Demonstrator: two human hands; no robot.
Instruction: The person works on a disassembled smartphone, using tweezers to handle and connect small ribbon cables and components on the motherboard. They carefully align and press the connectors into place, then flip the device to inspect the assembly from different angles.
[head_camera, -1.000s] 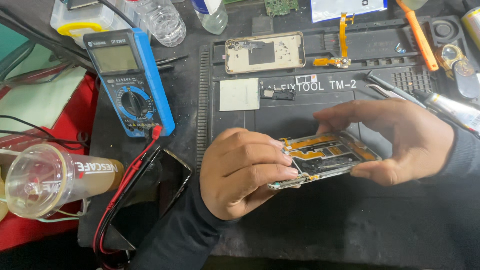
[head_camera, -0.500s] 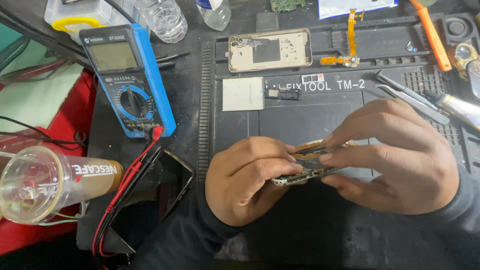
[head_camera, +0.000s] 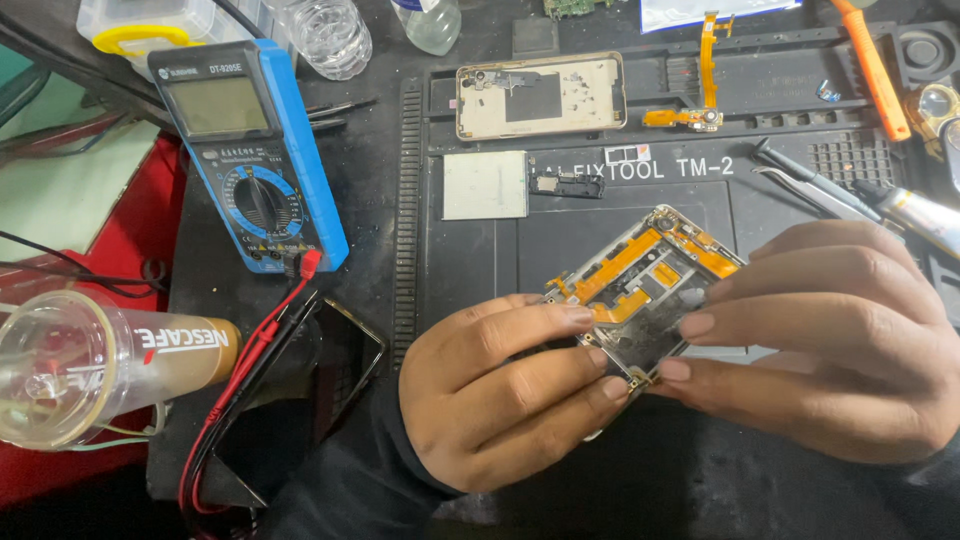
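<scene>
Phone frame (head_camera: 645, 295) sits between both hands, above the work mat (head_camera: 800, 200): left hand (head_camera: 490, 400) on its near-left edge, right hand (head_camera: 830, 340) on its right side. Back cover (head_camera: 540, 95) lies at the mat's far edge; flex cable (head_camera: 705, 70) just right of it. Square pad (head_camera: 485, 185) sits on the mat behind the left hand. Tweezers (head_camera: 810, 185) lie behind the right hand. Multimeter (head_camera: 250, 155) is left of the mat, its leads (head_camera: 250, 370) running toward the near side. Cup (head_camera: 95, 365) lies on its side at far left.
</scene>
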